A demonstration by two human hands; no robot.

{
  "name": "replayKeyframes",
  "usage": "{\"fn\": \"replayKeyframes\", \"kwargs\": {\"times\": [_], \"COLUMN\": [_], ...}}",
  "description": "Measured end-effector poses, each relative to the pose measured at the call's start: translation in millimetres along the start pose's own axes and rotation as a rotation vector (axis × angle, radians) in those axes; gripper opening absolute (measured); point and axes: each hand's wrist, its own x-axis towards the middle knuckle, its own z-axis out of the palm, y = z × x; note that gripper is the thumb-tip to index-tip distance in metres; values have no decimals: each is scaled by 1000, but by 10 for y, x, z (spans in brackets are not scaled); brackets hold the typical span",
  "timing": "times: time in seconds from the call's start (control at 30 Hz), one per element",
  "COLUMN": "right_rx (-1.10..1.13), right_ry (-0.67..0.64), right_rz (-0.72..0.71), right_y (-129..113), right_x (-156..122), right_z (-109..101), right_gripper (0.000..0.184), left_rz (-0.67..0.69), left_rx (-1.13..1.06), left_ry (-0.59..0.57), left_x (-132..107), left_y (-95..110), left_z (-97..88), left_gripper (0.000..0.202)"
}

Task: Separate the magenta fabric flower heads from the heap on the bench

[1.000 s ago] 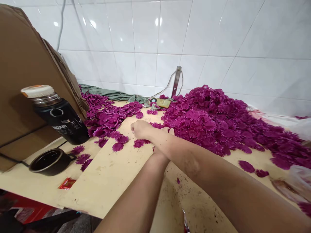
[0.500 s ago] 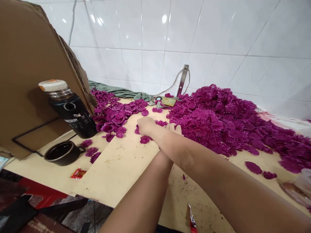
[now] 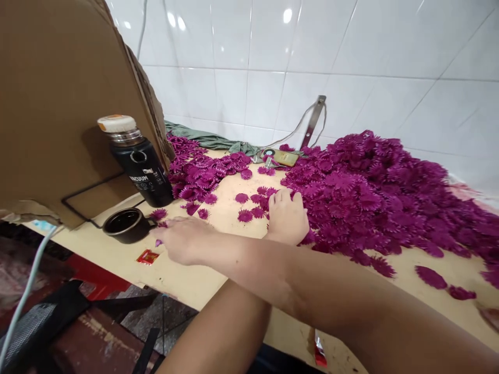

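My forearms are crossed, the right one lying over the left. At the left, my right hand is low over the table beside the dark mug; its fingers are closed, with a bit of purple flower piece showing at the fingertips. My left hand rests palm down at the near left edge of a large heap of purple flower pieces. Its fingers are somewhat curled and apart, touching pieces there. Several loose flower pieces lie between the hands. A smaller pile sits farther back.
A black vacuum flask with a white lid stands against the cardboard at left. A red wrapper lies near the table's front edge. Behind are a phone, green cloth and a metal bracket at the tiled wall.
My right hand has swung left and nearer, from the middle of the table to beside the mug. My left hand now shows at the heap's edge. The view has shifted left.
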Motion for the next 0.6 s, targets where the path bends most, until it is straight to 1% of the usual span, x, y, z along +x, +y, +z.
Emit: {"fn": "replayKeyframes", "kwargs": {"times": [0.03, 0.07, 0.13, 0.2, 0.23, 0.27, 0.33, 0.37, 0.47, 0.53, 0.6], "right_rx": [-43, -86, -142, -186, -216, -251, -317, -346, -371, -343, -304], "right_ry": [-14, -33, -53, -65, -61, -50, -7, 23, 86, 56, -20], "right_rz": [23, 81, 301, 528, 610, 659, 679, 661, 544, 491, 462], "right_y": [53, 129, 316, 498, 570, 622, 653, 629, 439, 269, 117], "right_x": [19, 26, -3, -84, -136, -189, -278, -306, -316, -278, -230], "right_z": [6, -15, -115, -241, -294, -333, -359, -346, -248, -173, -120], "right_gripper": [44, 47, 50, 49, 47, 45, 43, 42, 41, 41, 42], "left_rz": [-17, -42, -93, -128, -135, -136, -122, -107, -39, -10, -6], "left_rx": [0, -1, -7, -16, -19, -24, -41, -53, -75, -68, -50], "left_ry": [-5, -15, -48, -91, -108, -120, -120, -106, -47, -22, -1], "left_x": [1, 3, 9, 15, 16, 15, 9, 3, -27, -50, -65], "left_y": [-10, -11, 15, 74, 111, 150, 220, 247, 273, 240, 178], "left_z": [5, 5, -3, -11, -10, -6, 11, 19, 31, 26, 17], "left_gripper": [33, 33, 33, 31, 30, 29, 30, 32, 35, 35, 35]}}
